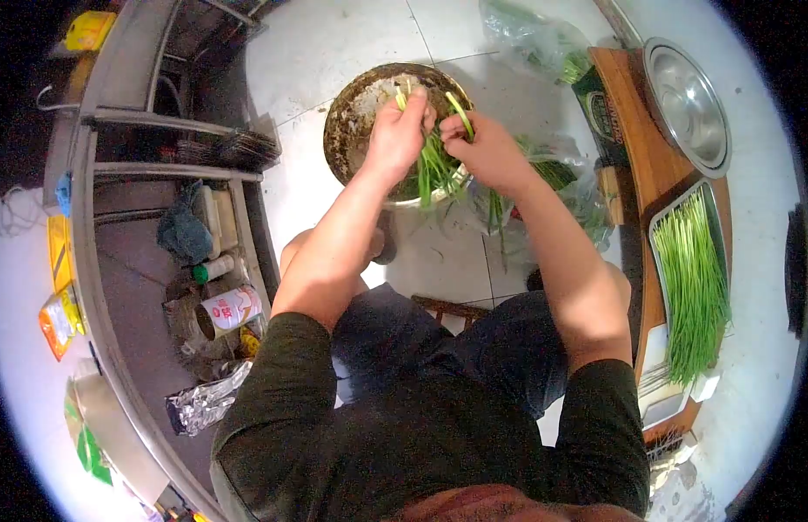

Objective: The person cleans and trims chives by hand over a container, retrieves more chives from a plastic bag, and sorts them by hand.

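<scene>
My left hand (pixel 397 135) is closed round a bunch of green chives (pixel 433 170), their pale ends poking up past the thumb and their leaves hanging down to the right. Close beside it, my right hand (pixel 487 155) pinches a few chive stalks (pixel 459 113), with a pale end sticking up and green leaves trailing below. Both hands are over a round, dirt-stained basin (pixel 339 130) on the floor. What lies at the bottom of the basin is partly hidden by my hands.
Clear plastic bags (pixel 574 187) with greens lie right of the basin. A wooden board (pixel 617 87) bears a steel bowl (pixel 687 109) and a tray heaped with chives (pixel 693 278). At left stands a metal shelf (pixel 178 171) with a can (pixel 233 311) and foil (pixel 208 402).
</scene>
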The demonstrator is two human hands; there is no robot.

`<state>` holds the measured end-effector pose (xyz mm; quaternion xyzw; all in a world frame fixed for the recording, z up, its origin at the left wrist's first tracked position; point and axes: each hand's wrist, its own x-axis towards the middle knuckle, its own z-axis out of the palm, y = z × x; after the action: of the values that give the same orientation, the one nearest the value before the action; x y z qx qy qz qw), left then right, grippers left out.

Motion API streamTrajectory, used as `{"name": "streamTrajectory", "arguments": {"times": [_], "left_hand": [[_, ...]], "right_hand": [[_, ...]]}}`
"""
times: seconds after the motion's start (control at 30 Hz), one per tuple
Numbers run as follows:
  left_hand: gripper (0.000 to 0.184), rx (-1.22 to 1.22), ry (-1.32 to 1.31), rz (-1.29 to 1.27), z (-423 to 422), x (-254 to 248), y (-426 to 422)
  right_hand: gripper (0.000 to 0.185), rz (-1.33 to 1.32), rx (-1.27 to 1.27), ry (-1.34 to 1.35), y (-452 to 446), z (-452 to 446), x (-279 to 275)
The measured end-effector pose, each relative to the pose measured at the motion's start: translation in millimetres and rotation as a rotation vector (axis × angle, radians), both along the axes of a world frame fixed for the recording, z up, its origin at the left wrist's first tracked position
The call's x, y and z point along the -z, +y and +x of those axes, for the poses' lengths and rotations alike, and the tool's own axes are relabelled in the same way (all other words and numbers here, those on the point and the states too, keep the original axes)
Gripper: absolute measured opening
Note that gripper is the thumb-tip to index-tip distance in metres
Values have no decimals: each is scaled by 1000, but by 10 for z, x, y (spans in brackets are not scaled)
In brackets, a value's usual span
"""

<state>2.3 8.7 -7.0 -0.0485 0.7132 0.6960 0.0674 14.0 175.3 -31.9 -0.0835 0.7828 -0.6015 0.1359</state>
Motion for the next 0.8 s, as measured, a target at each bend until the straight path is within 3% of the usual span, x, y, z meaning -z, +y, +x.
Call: {"name": "streamTrajectory", "arguments": {"times": [0.1,0.13,0.23,0.37,0.43,0.57,0.8], "left_hand": [[28,121,56,36,114,-210,151],[21,161,100,142,58,-14,146],[17,179,79,65,50,-35,110],[16,29,-6,94,1,-24,-2],[17,-16,-10,94,20,-95,18],[18,-5,0,161,-5,-60,17],[16,33,-4,173,13,-59,26]], "right_hand": [[25,102,-40,-1,12,-10,-66],[25,150,-57,-10,13,-5,-97],[26,37,-121,-31,13,28,-138],[47,-106,220,-23,54,-88,77],[49,-96,345,-147,183,-105,-233],[27,-315,333,-100,83,-70,-179],[22,-297,17,-150,34,-30,-103]]}}
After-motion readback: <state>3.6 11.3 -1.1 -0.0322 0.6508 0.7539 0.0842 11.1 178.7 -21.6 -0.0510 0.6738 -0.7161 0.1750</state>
